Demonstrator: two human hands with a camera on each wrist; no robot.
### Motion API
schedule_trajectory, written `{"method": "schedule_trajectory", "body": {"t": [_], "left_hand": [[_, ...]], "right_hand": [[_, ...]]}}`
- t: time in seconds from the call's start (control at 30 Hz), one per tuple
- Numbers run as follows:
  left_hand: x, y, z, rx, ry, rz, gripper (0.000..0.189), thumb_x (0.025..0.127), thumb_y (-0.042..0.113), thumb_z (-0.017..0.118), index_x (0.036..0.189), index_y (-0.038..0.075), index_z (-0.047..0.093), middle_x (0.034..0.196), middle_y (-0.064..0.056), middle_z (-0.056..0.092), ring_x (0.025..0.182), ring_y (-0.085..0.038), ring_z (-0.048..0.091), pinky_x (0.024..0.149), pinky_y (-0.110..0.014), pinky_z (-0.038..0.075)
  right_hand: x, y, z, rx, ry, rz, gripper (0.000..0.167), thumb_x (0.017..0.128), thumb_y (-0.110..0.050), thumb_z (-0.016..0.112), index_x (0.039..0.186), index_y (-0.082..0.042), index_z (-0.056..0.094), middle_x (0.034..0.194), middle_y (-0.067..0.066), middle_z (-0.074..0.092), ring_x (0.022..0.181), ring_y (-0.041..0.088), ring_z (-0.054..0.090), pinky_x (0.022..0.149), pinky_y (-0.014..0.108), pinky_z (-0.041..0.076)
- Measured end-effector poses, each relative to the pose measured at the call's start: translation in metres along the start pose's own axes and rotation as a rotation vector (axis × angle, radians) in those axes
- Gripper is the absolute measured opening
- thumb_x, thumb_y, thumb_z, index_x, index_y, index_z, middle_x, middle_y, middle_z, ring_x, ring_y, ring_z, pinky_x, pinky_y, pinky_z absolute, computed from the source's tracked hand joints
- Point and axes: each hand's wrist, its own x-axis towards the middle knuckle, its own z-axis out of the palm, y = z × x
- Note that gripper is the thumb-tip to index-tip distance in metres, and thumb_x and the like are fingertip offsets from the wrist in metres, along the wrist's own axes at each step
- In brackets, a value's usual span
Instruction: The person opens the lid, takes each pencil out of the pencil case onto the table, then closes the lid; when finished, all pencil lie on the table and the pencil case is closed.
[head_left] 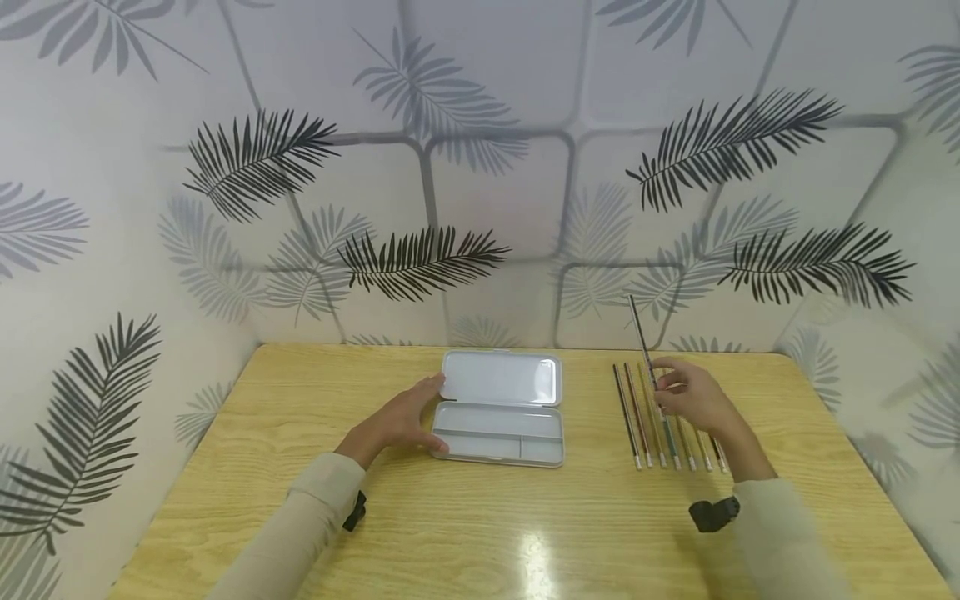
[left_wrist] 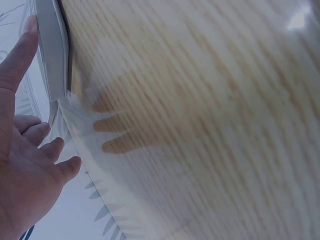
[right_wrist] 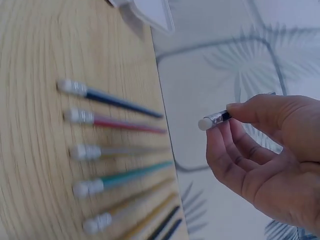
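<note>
A pale grey pencil case (head_left: 487, 456) lies with its lid (head_left: 498, 377) folded back, its divided tray bare inside. My left hand (head_left: 401, 421) rests against its left side, the thumb straight at the front corner and fingers near the hinge. In the left wrist view that hand (left_wrist: 25, 165) has one digit along the case edge (left_wrist: 52, 55). Between thumb and fingers, my right hand (head_left: 693, 396) pinches a dark pencil (head_left: 640, 329), tilted above several others. Its white eraser end (right_wrist: 206, 123) shows in the right wrist view, close to the right hand (right_wrist: 265, 165).
Several pencils, among them a red one (head_left: 637, 410) and a green one (right_wrist: 135, 175), lie in a row on the wooden table (head_left: 450, 533), erasers towards me. Behind the table's back edge stands a leaf-patterned wall (head_left: 495, 200).
</note>
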Motion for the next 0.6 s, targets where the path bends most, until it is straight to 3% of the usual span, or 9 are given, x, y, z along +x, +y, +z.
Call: {"method": "schedule_trajectory", "body": {"t": [0.27, 0.4, 0.5, 0.6], "left_hand": [[0.0, 0.0, 0.001, 0.007, -0.004, -0.006, 0.12, 0.063, 0.045, 0.085, 0.153, 0.006, 0.014, 0.16, -0.011, 0.015, 0.148, -0.031, 0.012, 0.12, -0.047, 0.017], [0.001, 0.001, 0.001, 0.004, -0.006, -0.012, 0.12, 0.064, 0.044, 0.085, 0.153, 0.007, 0.014, 0.16, -0.01, 0.014, 0.148, -0.031, 0.011, 0.121, -0.046, 0.017], [0.001, 0.002, 0.0, -0.002, -0.007, -0.02, 0.12, 0.063, 0.043, 0.085, 0.153, 0.008, 0.014, 0.16, -0.009, 0.014, 0.148, -0.031, 0.011, 0.121, -0.046, 0.017], [0.001, 0.002, 0.001, -0.003, -0.008, -0.028, 0.12, 0.063, 0.043, 0.085, 0.153, 0.009, 0.013, 0.16, -0.009, 0.014, 0.148, -0.03, 0.011, 0.121, -0.046, 0.017]], "right_hand": [[-0.019, 0.033, -0.032, 0.064, -0.042, 0.108, 0.056, 0.095, -0.01, 0.054, 0.142, 0.009, 0.029, 0.115, 0.03, 0.051, 0.089, 0.017, 0.064, 0.075, 0.036, 0.059], [-0.028, 0.052, -0.044, 0.077, -0.067, 0.183, 0.059, 0.094, -0.009, 0.055, 0.142, 0.011, 0.027, 0.113, 0.027, 0.055, 0.089, 0.014, 0.063, 0.077, 0.037, 0.058], [-0.034, 0.065, -0.052, 0.064, -0.072, 0.235, 0.058, 0.092, -0.005, 0.056, 0.139, 0.015, 0.027, 0.109, 0.027, 0.058, 0.085, 0.012, 0.062, 0.076, 0.038, 0.058], [-0.038, 0.076, -0.058, 0.022, -0.076, 0.29, 0.057, 0.091, -0.002, 0.055, 0.137, 0.017, 0.027, 0.111, 0.035, 0.058, 0.085, 0.014, 0.065, 0.075, 0.038, 0.059]]}}
